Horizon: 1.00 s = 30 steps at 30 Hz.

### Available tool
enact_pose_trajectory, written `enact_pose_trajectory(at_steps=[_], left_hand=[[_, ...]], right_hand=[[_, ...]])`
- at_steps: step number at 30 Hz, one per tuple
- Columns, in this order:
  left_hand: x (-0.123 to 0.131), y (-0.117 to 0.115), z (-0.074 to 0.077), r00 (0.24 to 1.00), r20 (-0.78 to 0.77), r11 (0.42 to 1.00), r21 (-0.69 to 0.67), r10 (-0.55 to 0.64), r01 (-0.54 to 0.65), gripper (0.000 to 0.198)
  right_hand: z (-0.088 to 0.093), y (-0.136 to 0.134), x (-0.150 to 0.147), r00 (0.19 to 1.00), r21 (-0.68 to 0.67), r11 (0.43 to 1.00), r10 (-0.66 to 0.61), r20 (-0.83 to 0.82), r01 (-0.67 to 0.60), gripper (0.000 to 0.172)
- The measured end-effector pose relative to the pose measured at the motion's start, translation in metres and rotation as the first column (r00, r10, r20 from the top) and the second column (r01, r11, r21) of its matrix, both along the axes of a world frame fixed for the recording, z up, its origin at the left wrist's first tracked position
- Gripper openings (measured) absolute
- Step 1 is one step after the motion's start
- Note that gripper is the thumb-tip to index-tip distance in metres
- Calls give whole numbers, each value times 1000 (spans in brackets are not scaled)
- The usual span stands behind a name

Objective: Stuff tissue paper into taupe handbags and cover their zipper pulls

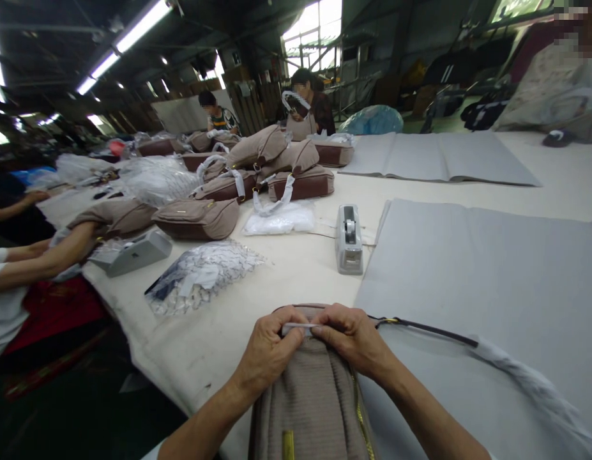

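A taupe ribbed-fabric handbag (311,390) with a gold zipper along its right side lies on the table directly before me. Over its far end, my left hand (267,350) pinches a small white strip (296,327) between thumb and fingers. My right hand (353,337) pinches the strip's right end, its fingertips close to the left ones. Whether the strip is tape, paper or wrapping I cannot tell. From the bag's far right corner runs a dark strap (434,329), which continues to the right in white wrapping (525,367).
Ahead stands a grey tape dispenser (349,246); grey sheets (487,268) lie to the right. Left of centre are a clear plastic bag of small items (204,275) and a second dispenser (135,252). Several handbags (200,218) are piled beyond. A co-worker's arm (51,262) reaches in from the left.
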<state>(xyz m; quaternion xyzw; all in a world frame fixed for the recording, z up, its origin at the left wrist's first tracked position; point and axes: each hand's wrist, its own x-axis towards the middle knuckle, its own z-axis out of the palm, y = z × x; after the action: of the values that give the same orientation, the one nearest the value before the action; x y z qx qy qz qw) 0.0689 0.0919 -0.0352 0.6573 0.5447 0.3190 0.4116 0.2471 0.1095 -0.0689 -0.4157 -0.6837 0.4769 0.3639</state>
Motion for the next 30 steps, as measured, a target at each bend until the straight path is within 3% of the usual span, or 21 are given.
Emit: enact_pose_trajectory(at_steps=[3,9,13,20,26,30], left_hand=[[2,-3,-5,1000,6,997,73,10,-10,15],[1,-7,-13,1000,-3,980,200,-14,15,15],[2,-8,-12,999,-46,971,235,-22,33,17],[0,-10,-17,992,-113,953,292,-50,82,18],[-10,-5,-14,970,-169,954,214,-177,212,21],[-15,3,5,972,-103,977,-23,-211,210,30]], right_hand=[[5,-1,5,999,31,999,43,25,-44,14],[27,13,13,983,-104,980,175,60,-168,28],[32,22,11,938,-94,945,323,130,-312,19],[27,26,6,914,-104,945,326,243,-309,8],[29,28,1,826,-34,926,351,442,-376,5],[29,26,0,801,4,919,341,493,-393,4]])
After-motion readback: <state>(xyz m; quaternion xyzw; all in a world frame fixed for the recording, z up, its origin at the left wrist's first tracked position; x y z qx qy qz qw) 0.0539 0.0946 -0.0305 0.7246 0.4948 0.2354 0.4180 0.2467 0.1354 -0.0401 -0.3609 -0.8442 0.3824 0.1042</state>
